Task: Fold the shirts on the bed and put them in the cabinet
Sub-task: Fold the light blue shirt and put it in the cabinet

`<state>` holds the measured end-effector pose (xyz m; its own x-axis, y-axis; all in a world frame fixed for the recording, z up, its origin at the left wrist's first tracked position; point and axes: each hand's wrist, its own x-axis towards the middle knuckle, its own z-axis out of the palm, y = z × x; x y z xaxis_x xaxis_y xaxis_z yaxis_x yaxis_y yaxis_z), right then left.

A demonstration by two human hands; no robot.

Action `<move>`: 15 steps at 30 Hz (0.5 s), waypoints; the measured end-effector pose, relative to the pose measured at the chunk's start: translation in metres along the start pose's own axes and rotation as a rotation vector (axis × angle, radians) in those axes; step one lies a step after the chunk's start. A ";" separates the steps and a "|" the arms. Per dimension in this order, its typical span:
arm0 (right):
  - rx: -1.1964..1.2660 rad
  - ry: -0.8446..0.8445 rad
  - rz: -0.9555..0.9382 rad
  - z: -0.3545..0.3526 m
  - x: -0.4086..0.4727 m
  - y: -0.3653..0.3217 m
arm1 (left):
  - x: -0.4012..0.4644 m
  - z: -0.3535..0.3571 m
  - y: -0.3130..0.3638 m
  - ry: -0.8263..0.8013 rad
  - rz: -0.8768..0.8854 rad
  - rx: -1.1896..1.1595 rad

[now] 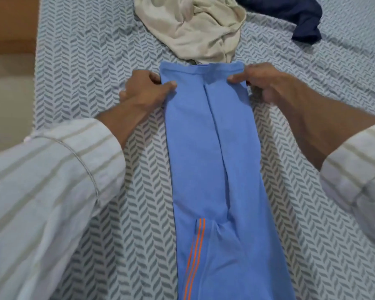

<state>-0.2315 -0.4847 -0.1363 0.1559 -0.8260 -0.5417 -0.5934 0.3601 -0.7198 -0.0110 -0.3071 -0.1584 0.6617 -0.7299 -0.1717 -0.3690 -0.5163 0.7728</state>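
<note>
Pinching the far hem of the blue shirt (pixel 212 148) at both corners, you have your left hand (pixel 144 92) closed on the left corner, thumb on top of the cloth and fingers curled under the edge, and your right hand (pixel 263 83) closed on the right corner in the same manner. From your two grips the shirt runs back toward you as one long narrow strip, lying flat on the bed (pixel 85 68), its sides already folded in so that they meet along a seam down the middle. Orange stripes (pixel 194 254) show on the near part of the strip, well back from your grips. Just beyond the held hem, touching it, lies a crumpled cream shirt (pixel 199 27). Farther off, beyond your right grip and to its right, sits a dark navy garment (pixel 299 16), also bunched up. Your striped sleeves (pixel 52 180) frame both sides.
</note>
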 end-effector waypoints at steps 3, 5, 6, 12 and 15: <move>0.018 0.011 -0.026 -0.001 0.014 -0.004 | 0.025 -0.002 0.009 -0.020 -0.012 -0.057; 0.041 0.040 -0.017 0.001 0.020 -0.006 | 0.037 -0.003 0.010 -0.001 -0.023 -0.081; 0.051 0.050 -0.018 0.001 0.021 -0.008 | 0.041 -0.002 0.010 0.008 -0.014 -0.086; 0.079 0.053 -0.087 0.000 0.023 -0.005 | 0.046 0.000 0.009 0.007 0.002 -0.112; 0.083 0.035 -0.097 -0.001 0.019 -0.004 | 0.047 -0.001 0.009 -0.023 0.006 -0.159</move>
<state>-0.2271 -0.5024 -0.1428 0.1812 -0.8727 -0.4533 -0.5095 0.3110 -0.8023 0.0171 -0.3458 -0.1587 0.6435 -0.7441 -0.1793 -0.2638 -0.4355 0.8606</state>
